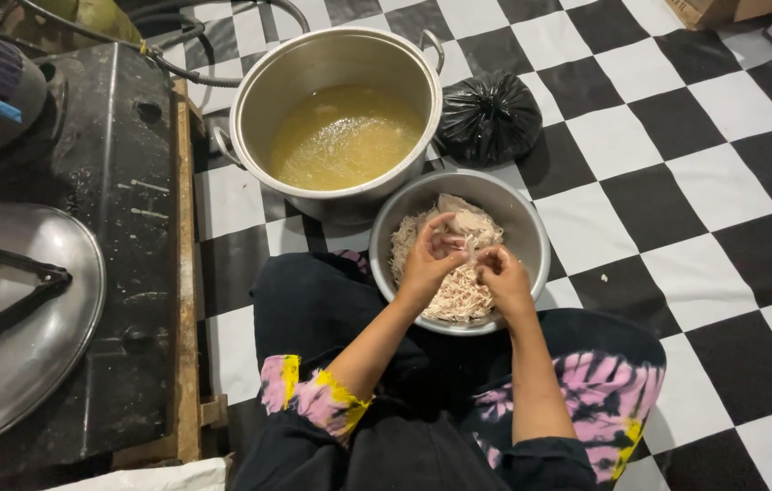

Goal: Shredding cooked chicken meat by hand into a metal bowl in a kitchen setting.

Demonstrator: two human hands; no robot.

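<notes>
**Inspector:** Nearest the camera, the person's crossed legs in black trousers with pink and yellow tie-dye patches (pixel 313 395) rest on the black-and-white chequered floor (pixel 677 182). Landmark for what follows: the round grey metal bowl (pixel 531 227), which sits on the floor against the knees.

**Clerk:** And the hands?

**Inspector:** Both are over that bowl. The left hand (pixel 428 259) is curled, its fingertips pinching a pale chunk of cooked chicken (pixel 466 221). The right hand (pixel 501 275) is just right of it, fingers closed on strands of the same meat; the two hands nearly touch.

**Clerk:** Contents of the bowl?

**Inspector:** A heap of pale shredded chicken (pixel 454 298) fills its middle, lying under both hands.

**Clerk:** Beyond the bowl?

**Inspector:** A large steel stockpot with two handles (pixel 249 100) stands touching the bowl's far-left rim, holding yellowish broth (pixel 342 136). A tied black plastic bag (pixel 488 116) lies just behind the bowl, beside the pot.

**Clerk:** To the left of the bowl?

**Inspector:** A black, stained stove top on a wooden edge (pixel 122 227), well apart from the bowl. On it lies a round metal lid (pixel 13 364) with black tongs (pixel 4 291) across it.
</notes>
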